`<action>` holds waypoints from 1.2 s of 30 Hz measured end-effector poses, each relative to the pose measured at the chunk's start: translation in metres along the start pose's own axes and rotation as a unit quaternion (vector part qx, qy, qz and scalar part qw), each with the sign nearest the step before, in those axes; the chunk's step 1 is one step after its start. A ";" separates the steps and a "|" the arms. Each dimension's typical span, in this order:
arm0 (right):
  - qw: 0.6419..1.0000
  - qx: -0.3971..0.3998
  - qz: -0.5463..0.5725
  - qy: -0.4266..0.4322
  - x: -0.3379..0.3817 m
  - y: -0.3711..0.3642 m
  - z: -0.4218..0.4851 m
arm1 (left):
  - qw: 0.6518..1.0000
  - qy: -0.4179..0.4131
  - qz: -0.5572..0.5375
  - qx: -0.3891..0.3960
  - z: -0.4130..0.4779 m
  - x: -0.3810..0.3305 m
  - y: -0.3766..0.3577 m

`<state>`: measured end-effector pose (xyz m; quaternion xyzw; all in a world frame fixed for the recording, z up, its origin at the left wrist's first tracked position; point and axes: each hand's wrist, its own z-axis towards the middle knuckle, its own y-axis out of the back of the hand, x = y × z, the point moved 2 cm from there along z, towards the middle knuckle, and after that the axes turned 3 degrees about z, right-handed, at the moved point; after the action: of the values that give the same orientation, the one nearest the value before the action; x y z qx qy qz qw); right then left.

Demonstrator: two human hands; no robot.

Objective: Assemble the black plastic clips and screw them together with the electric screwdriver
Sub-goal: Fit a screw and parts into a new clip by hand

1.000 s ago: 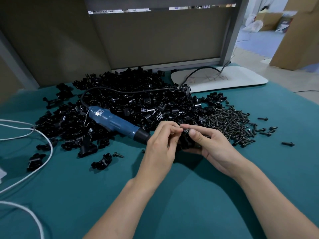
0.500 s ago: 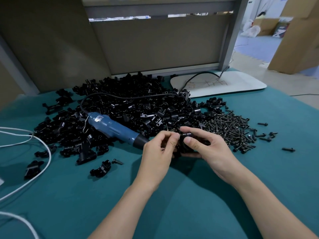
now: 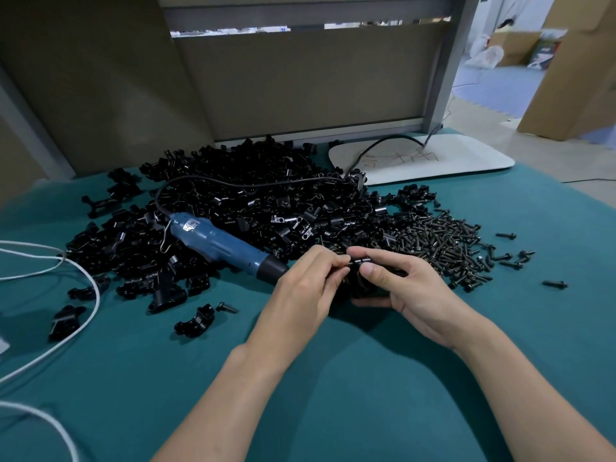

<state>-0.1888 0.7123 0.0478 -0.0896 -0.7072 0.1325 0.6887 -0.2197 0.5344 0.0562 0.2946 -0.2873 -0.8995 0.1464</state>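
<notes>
A pile of clips [image 3: 253, 208] fills the middle of the frame on the table [image 3: 333, 388], in front of a partition [image 3: 300, 85]. The electric screwdriver [image 3: 216, 245] lies across the pile's lower left, its tip towards the left hand [image 3: 306, 288]. A heap of screws [image 3: 443, 248] lies right of the pile. At the centre, the left hand and the right hand [image 3: 410, 288] grip one clip [image 3: 361, 278] between them. A loose screw [image 3: 227, 307] lies below the screwdriver. A cable [image 3: 90, 295] loops along the left edge.

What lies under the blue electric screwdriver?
The electric screwdriver rests on the pile of black clips, its black nose over the teal mat. The left hand, pinching the held clip, covers its bit; the clips directly beneath its body are hidden.
</notes>
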 end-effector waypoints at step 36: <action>0.995 -0.024 -0.080 0.054 -0.001 0.002 0.002 | 0.986 0.138 -0.094 0.003 0.000 0.000 -0.004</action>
<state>-0.1907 0.7132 0.0459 -0.0566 -0.6766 0.0546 0.7322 -0.2203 0.5376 0.0537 0.4420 -0.2383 -0.8592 0.0980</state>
